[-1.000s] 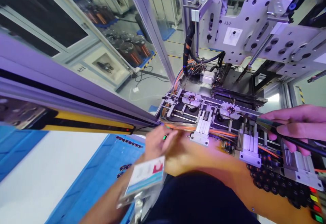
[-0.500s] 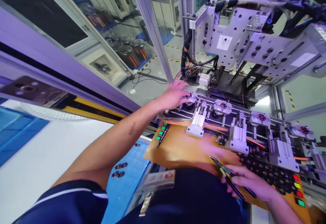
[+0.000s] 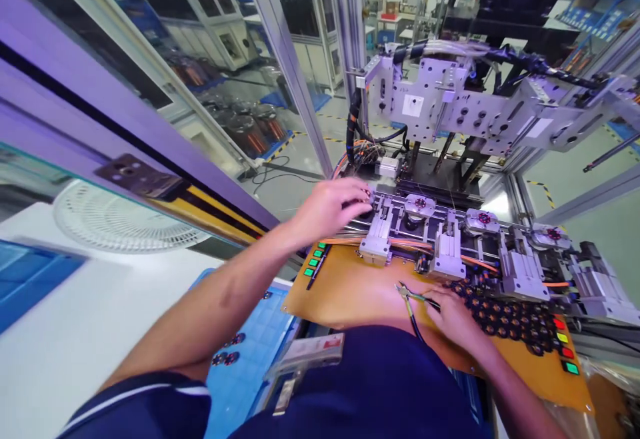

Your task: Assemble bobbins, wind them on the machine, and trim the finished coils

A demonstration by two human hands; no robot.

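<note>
Suspecting a sideways sweep of my right fingers (image 3: 442,298) could scatter adjacent black parts (image 3: 505,321); grip unclear, left fingers (image 3: 352,194) likewise.

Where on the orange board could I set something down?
The board looks bare between the thin black tool and the pliers. Black parts crowd it from the right hand to the red buttons.

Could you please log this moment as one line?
Left hand: at fixture row's left end, grip unclear; right hand: at pliers, grip unclear; pliers: handles spread, over orange panel; black round parts: clustered on panel
</note>
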